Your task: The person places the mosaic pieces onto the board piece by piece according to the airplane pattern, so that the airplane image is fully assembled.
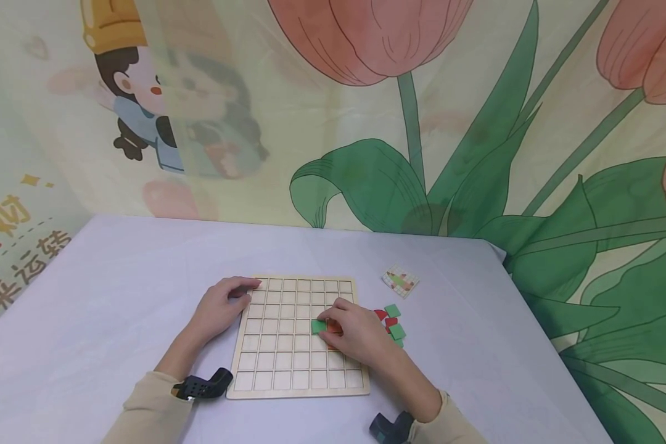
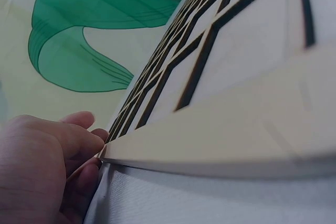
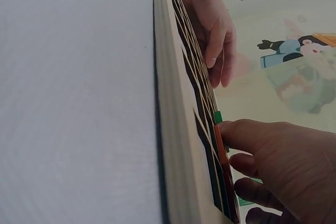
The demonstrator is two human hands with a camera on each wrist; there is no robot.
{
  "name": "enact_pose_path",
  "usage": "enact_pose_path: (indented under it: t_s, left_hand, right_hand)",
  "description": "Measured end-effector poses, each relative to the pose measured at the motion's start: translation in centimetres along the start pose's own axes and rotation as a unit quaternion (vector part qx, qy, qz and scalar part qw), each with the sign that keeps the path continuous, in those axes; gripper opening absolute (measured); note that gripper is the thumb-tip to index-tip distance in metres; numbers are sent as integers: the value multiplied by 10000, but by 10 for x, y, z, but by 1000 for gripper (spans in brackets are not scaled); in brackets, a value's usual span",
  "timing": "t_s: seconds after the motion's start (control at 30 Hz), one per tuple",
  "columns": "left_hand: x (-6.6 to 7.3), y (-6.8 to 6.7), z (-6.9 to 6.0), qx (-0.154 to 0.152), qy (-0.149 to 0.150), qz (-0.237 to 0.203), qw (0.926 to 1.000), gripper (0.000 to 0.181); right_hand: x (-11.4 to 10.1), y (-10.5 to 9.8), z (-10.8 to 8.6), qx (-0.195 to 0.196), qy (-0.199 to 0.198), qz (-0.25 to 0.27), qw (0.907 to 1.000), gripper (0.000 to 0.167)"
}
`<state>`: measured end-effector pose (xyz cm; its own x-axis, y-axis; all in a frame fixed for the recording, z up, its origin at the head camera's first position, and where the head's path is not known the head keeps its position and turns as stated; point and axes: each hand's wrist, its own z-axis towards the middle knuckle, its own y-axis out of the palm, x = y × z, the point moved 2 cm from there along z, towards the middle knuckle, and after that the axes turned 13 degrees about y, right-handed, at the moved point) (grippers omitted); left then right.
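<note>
A pale wooden grid board (image 1: 276, 343) lies flat on the table. At its far left corner my left hand (image 1: 220, 308) holds the board, index finger and thumb at the edge; the left wrist view shows these fingers (image 2: 79, 140) at the corner. Over the board's right half, my right hand (image 1: 361, 330) pinches a green square tile (image 1: 318, 327) between fingertips and thumb. The tile is on or just above a cell; I cannot tell which. Orange tiles (image 1: 333, 328) lie beside it, partly hidden under the right hand. The right wrist view shows an orange tile (image 3: 220, 145) edge-on.
Right of the board lie loose green tiles (image 1: 392, 310) and red pieces (image 1: 391, 322), some behind the right forearm. A small picture card (image 1: 401, 282) with a coloured grid pattern lies farther back. The white-covered table (image 1: 466, 345) meets a printed backdrop (image 1: 361, 179).
</note>
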<state>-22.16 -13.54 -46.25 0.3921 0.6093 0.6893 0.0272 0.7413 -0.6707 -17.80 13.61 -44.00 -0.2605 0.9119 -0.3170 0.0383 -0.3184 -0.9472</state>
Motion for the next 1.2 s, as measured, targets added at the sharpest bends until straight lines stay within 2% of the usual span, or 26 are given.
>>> enact_pose_path:
  t_s: [0.77, 1.03, 1.2]
  left_hand:
    - [0, 0, 0, 5, 11, -25, 10000, 32]
    - [1, -1, 1, 31, 24, 12, 10000, 32]
    - [1, -1, 1, 23, 32, 9, 10000, 32]
  right_hand:
    - [-2, 0, 0, 24, 13, -41, 10000, 25]
    - [-1, 0, 0, 226, -140, 68, 9996, 7]
    - [0, 0, 0, 143, -139, 94, 9998, 6]
